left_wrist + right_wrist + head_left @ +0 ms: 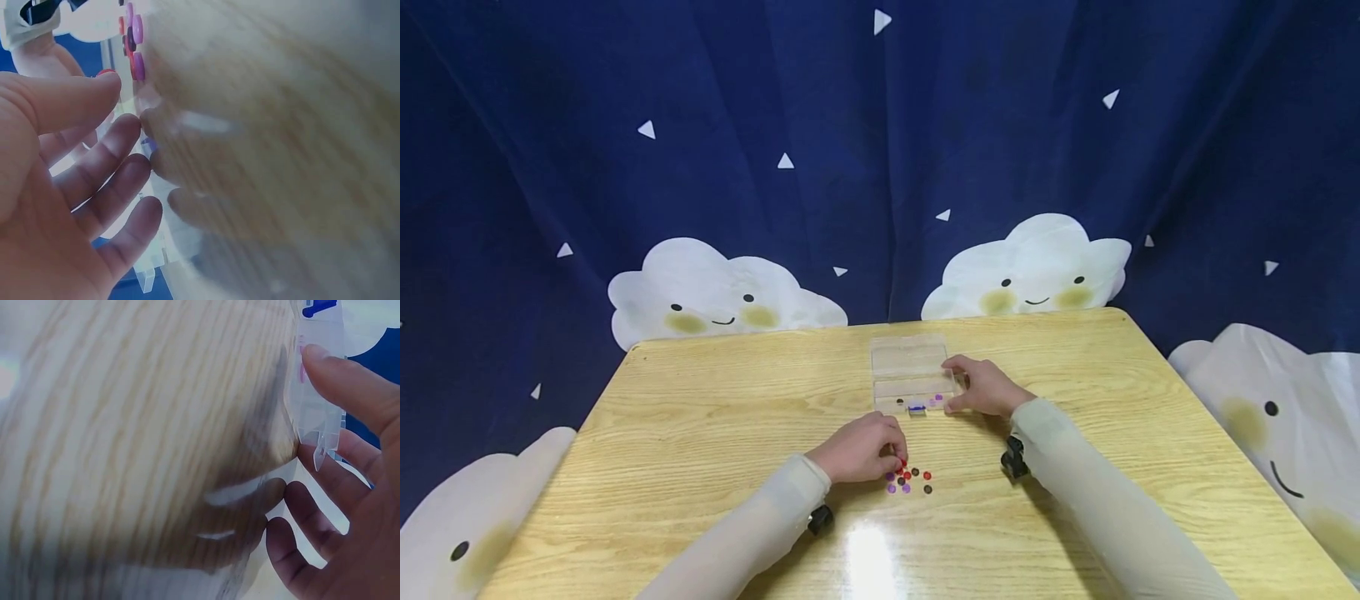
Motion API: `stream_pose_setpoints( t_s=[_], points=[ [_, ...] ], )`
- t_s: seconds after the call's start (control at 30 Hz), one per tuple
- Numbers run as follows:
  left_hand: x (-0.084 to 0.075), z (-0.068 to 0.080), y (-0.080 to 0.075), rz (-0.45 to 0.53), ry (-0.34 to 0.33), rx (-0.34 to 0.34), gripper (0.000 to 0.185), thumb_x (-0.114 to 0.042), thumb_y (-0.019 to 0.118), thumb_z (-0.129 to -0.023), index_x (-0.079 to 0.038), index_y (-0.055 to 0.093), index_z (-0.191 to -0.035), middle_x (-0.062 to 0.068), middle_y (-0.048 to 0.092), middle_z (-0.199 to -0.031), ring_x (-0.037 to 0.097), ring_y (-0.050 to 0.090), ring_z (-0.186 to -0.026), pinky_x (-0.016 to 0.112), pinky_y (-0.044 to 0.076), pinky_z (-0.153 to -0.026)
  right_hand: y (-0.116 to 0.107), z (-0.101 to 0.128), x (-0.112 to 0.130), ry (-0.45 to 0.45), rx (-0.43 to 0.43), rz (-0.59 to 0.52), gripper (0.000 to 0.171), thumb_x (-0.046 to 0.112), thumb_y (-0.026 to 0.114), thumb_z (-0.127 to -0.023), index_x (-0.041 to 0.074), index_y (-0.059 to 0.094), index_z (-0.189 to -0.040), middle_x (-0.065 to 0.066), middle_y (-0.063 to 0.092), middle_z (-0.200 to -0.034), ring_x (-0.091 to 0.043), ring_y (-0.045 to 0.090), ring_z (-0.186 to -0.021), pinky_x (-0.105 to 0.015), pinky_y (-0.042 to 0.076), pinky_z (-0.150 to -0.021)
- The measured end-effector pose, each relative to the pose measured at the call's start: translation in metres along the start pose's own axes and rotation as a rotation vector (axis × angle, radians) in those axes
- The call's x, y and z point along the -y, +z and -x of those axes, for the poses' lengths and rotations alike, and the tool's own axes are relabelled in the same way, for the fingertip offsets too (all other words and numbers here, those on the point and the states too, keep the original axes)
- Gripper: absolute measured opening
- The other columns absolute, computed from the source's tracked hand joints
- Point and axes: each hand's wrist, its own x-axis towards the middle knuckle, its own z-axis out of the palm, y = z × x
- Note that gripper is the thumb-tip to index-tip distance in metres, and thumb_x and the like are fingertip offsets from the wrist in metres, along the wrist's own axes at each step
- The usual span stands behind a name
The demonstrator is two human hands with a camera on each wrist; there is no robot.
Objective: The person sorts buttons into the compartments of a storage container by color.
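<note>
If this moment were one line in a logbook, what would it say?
left hand: pinching a red bead from bead pile | right hand: holding clear box by its right side | surface: wooden table

- A wooden table (700, 417) with a pale grain is seen, glare lying on its near edge.
- A dark blue curtain (880, 150) printed with white smiling clouds (715, 296) and small triangles is hung behind.

The small round red, purple and dark beads (910, 479) are showing too small in the head view for counting, and the left hand (859, 450) is covering some. Both wrist views are blurring the pale wooden tabletop (137, 444), and the frame edge is cutting off the clear plastic compartment box (319, 394).
</note>
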Motion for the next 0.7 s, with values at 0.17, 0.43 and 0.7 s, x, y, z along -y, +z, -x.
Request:
stream_pose_setpoints(
  t_s=[0.17, 0.43, 0.7],
  points=[
    [0.002, 0.002, -0.003, 0.035, 0.0, -0.03, 0.007, -0.017, 0.069, -0.088, -0.022, 0.073, -0.084, -0.013, 0.066, -0.088, 0.003, 0.054, -0.085, 0.02, 0.049, -0.082, -0.001, 0.0, 0.001, -0.007, 0.004, 0.007, 0.074, 0.023, 0.085, -0.077, 0.012, 0.049, -0.141, -0.021, 0.054, -0.142, -0.031, 0.058, -0.113, -0.049, 0.048, -0.098],
    [0.004, 0.007, -0.007, 0.079, -0.018, -0.068, 0.004, -0.016, 0.071, -0.089, -0.018, 0.073, -0.086, -0.008, 0.067, -0.089, 0.006, 0.057, -0.086, 0.025, 0.051, -0.083, -0.001, 0.001, 0.002, 0.002, 0.015, 0.014, 0.075, 0.024, 0.084, -0.079, 0.013, 0.048, -0.143, -0.02, 0.054, -0.143, -0.031, 0.058, -0.113, -0.049, 0.048, -0.099],
    [0.008, 0.012, -0.011, 0.158, -0.04, -0.111, 0.006, -0.016, 0.068, -0.091, -0.016, 0.074, -0.091, -0.007, 0.067, -0.09, 0.006, 0.059, -0.084, 0.025, 0.052, -0.081, 0.0, 0.001, 0.002, 0.018, 0.019, 0.002, 0.075, 0.025, 0.084, -0.078, 0.015, 0.047, -0.143, -0.017, 0.054, -0.144, -0.027, 0.057, -0.109, -0.047, 0.047, -0.098]
  ],
)
